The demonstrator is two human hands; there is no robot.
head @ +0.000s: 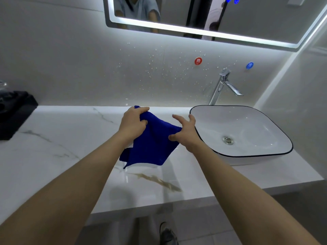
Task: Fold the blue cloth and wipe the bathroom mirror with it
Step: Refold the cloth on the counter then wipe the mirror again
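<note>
Both bare forearms are stretched forward. The left hand (133, 123) is curled round the upper corner of the blue cloth (152, 145). The right hand (185, 132) is held with fingers spread; the cloth's edge seems pinched by its thumb.

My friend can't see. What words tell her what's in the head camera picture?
Two hands hold a blue cloth over a white marble counter, the left hand gripping its top corner, the right hand pinching its side. A white sink with a silver tap sits to the right, below a lit mirror.
</note>
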